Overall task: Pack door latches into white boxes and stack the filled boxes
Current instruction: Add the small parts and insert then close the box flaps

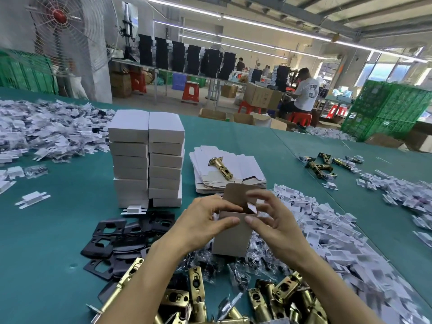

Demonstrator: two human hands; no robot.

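White box (233,237) pinched by left hand (205,216), right hand (273,218), flap open; two stacks (147,160) apparently done; latch heap (268,298) unpacked, near table (46,230) edge.

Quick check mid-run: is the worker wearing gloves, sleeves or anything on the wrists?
No. The left hand and right hand are bare: no gloves, rings or wristbands visible. Both forearms are uncovered to the frame edge; no sleeve shows.
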